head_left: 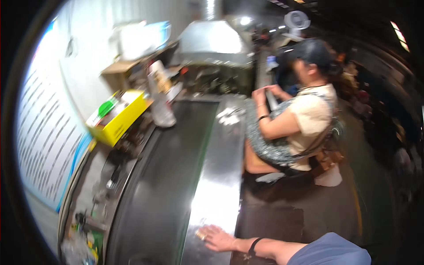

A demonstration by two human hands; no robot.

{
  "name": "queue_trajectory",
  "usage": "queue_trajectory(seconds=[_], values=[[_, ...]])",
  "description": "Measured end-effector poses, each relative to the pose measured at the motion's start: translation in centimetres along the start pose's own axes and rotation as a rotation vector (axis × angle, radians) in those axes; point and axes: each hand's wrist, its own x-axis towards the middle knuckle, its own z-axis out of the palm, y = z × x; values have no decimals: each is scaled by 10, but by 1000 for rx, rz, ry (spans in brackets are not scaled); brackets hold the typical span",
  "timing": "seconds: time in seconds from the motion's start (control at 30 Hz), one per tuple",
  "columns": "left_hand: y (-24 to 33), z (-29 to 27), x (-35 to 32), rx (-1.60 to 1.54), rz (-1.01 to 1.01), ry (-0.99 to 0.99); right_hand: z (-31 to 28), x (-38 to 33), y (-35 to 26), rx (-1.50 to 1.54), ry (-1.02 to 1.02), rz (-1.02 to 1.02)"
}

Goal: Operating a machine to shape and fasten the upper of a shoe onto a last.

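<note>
My right hand (pixel 216 238) reaches in from the lower right, palm down over the shiny metal tabletop (pixel 221 176). Under its fingertips is a small tan-yellow piece (pixel 201 235), too blurred to name; the fingers bend over it. A dark band circles the wrist, and a blue-grey sleeve covers the upper arm. My left hand is out of the picture. Alongside the metal strip, a dark conveyor belt (pixel 154 181) runs away toward a metal hood (pixel 210 39). Several small whitish pieces (pixel 229 115) lie at the far end of the strip.
A co-worker (pixel 309 106) in a dark cap sits to the right of the table, both hands raised around a pale item. At left, a yellow box (pixel 117 121) holds assorted items, a green one among them. Plastic bags (pixel 77 249) and clutter line the conveyor's left side.
</note>
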Motion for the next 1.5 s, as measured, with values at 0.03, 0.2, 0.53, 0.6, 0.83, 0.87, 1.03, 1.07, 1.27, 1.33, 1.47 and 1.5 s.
queue_trajectory(seconds=[0.03,0.2,0.53,0.6,0.83,0.87,1.03,1.07,1.27,1.33,1.47,1.5], values=[[4,-3,-3,-43,-88,-18,1,0,-2,-11,-3,-4],[2,-3,-4,-60,-75,-17,3,2,-3,-52,-81,11],[11,7,0,-159,-313,148,-1,5,-16,-36,-53,28],[19,5,23,-270,-446,198,0,3,-16,12,-29,-3],[20,-29,171,-241,-444,385,11,-4,-9,146,70,23],[15,-40,189,-286,-409,197,11,-3,-18,297,107,179],[34,-84,220,-846,-243,83,-13,-14,-70,1496,-302,822],[36,-88,221,-992,-220,-55,-17,-16,-80,1744,-418,933],[-106,-70,217,-514,-412,220,-26,-28,-121,2021,-418,1021],[-178,-42,193,158,-707,223,-30,-30,-119,2037,-427,1013],[-280,23,164,-133,-1473,222,-37,-37,-113,2174,-362,1021],[-291,32,156,-148,-1458,201,-36,-39,-113,2181,-344,1041]])
